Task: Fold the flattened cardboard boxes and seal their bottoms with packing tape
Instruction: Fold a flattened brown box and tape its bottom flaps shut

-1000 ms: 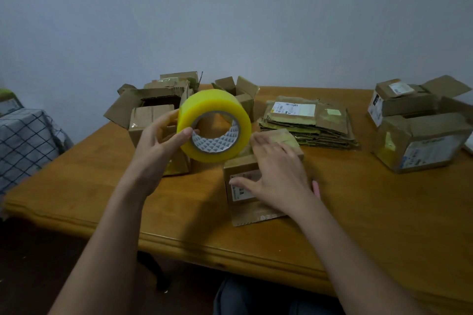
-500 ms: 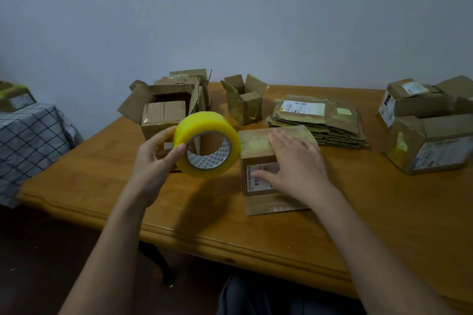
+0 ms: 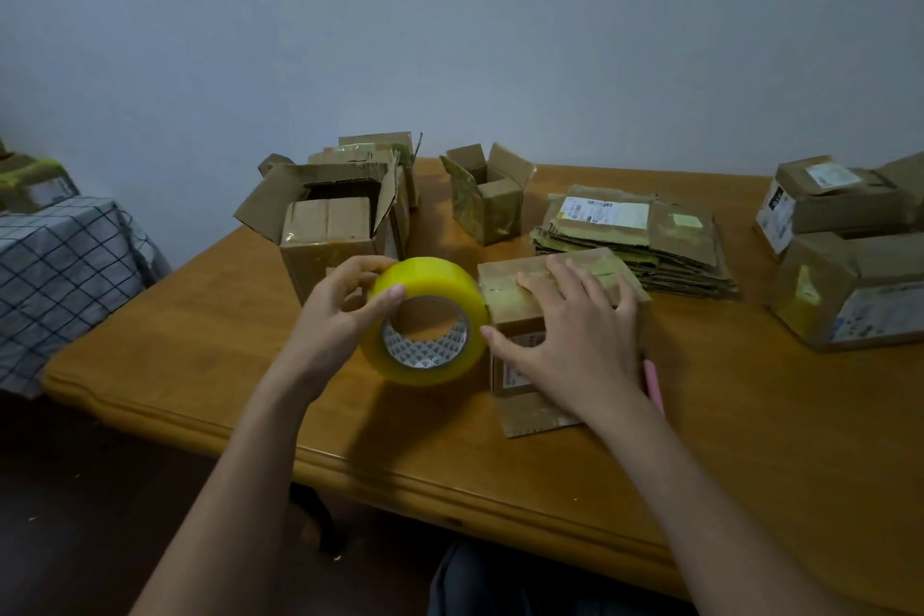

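Head view: a person appears ready to seal a folded box, standing bottom-up near the table's front edge. The right hand lies on the box, fingers spread flat, holding its flaps shut. The left hand, just left of the box, pinches the yellow tape roll between thumb and fingers. Next, probably, the tape's free end must be found. Flattened boxes wait behind.
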`<action>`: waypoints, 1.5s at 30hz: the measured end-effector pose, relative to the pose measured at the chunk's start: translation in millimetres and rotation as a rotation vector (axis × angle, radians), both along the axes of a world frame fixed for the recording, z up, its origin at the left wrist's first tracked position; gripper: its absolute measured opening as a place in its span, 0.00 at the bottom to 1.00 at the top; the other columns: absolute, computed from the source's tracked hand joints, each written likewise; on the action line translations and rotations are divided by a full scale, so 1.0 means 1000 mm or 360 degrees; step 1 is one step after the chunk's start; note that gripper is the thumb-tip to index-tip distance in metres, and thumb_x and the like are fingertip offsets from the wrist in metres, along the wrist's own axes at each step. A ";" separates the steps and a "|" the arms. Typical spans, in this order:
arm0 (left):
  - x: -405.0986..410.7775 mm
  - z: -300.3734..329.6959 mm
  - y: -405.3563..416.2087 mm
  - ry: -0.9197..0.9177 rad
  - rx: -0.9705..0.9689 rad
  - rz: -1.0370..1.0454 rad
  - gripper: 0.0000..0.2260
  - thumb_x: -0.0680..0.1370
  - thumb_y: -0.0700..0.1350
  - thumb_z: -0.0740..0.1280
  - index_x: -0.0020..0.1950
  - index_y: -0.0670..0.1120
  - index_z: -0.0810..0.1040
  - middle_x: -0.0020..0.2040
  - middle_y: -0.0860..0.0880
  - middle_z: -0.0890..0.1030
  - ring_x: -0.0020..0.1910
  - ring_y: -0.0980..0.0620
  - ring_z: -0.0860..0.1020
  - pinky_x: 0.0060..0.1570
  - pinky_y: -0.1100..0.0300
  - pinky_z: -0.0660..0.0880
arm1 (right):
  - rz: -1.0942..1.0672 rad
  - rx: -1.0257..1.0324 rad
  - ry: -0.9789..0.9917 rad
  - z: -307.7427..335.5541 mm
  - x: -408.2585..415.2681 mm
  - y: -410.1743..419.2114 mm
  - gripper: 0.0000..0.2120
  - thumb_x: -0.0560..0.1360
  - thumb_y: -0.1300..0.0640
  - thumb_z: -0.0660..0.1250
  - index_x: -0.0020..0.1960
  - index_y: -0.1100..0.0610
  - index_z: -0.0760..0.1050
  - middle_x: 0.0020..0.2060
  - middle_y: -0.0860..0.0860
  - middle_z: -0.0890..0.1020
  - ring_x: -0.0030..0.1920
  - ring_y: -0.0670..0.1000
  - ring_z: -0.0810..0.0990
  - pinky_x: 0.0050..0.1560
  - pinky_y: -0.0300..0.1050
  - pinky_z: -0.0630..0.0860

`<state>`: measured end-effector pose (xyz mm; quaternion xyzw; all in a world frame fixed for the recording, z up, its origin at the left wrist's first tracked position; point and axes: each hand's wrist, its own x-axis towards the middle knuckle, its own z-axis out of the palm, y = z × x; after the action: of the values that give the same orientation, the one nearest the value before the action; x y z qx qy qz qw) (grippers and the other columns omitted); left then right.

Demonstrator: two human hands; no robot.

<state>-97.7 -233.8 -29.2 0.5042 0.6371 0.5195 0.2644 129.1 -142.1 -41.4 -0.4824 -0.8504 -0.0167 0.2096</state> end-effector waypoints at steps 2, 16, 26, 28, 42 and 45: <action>0.005 0.002 0.000 0.0005 -0.0006 -0.0058 0.25 0.67 0.64 0.71 0.61 0.58 0.78 0.60 0.50 0.78 0.60 0.50 0.77 0.55 0.54 0.78 | 0.0046 0.0013 0.0030 -0.002 0.007 0.003 0.40 0.67 0.23 0.48 0.72 0.42 0.66 0.76 0.48 0.64 0.76 0.50 0.59 0.74 0.60 0.49; 0.044 0.003 -0.016 0.0225 -0.0124 -0.0022 0.23 0.62 0.57 0.75 0.56 0.56 0.79 0.54 0.55 0.75 0.55 0.55 0.74 0.50 0.54 0.74 | 0.0162 -0.0018 0.0182 -0.004 0.044 0.018 0.42 0.63 0.22 0.48 0.71 0.40 0.68 0.75 0.44 0.63 0.75 0.47 0.59 0.75 0.54 0.41; 0.065 0.030 0.001 0.0406 -0.0312 -0.0048 0.09 0.75 0.51 0.73 0.47 0.48 0.77 0.52 0.49 0.79 0.50 0.49 0.78 0.48 0.50 0.80 | 0.0358 -0.0081 0.0486 -0.012 0.052 0.028 0.35 0.64 0.29 0.56 0.69 0.40 0.70 0.74 0.41 0.65 0.75 0.46 0.57 0.72 0.48 0.30; 0.072 0.034 0.010 0.0323 -0.0437 -0.0109 0.07 0.76 0.45 0.73 0.50 0.47 0.77 0.53 0.49 0.79 0.52 0.49 0.78 0.53 0.49 0.79 | 0.0398 -0.0115 0.0571 -0.013 0.054 0.027 0.32 0.64 0.31 0.58 0.67 0.36 0.69 0.73 0.40 0.65 0.75 0.45 0.56 0.72 0.46 0.30; 0.075 0.044 0.030 0.0063 -0.0827 -0.0272 0.06 0.78 0.46 0.69 0.53 0.51 0.85 0.55 0.45 0.83 0.57 0.43 0.79 0.62 0.42 0.75 | 0.0328 -0.0106 0.0633 -0.016 0.057 0.033 0.32 0.65 0.34 0.57 0.66 0.41 0.74 0.73 0.43 0.67 0.75 0.48 0.57 0.76 0.57 0.38; 0.080 0.040 0.032 0.0049 -0.0863 -0.0252 0.10 0.78 0.49 0.69 0.57 0.49 0.83 0.53 0.45 0.83 0.53 0.44 0.82 0.58 0.44 0.78 | 0.0350 -0.0132 0.0629 -0.014 0.059 0.033 0.31 0.67 0.32 0.54 0.67 0.42 0.74 0.73 0.43 0.67 0.75 0.50 0.57 0.75 0.56 0.37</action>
<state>-17.8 -202.2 10.6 0.4710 0.7155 0.3001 0.4197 188.1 -109.4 -55.6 -0.3888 -0.8402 0.1360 0.3527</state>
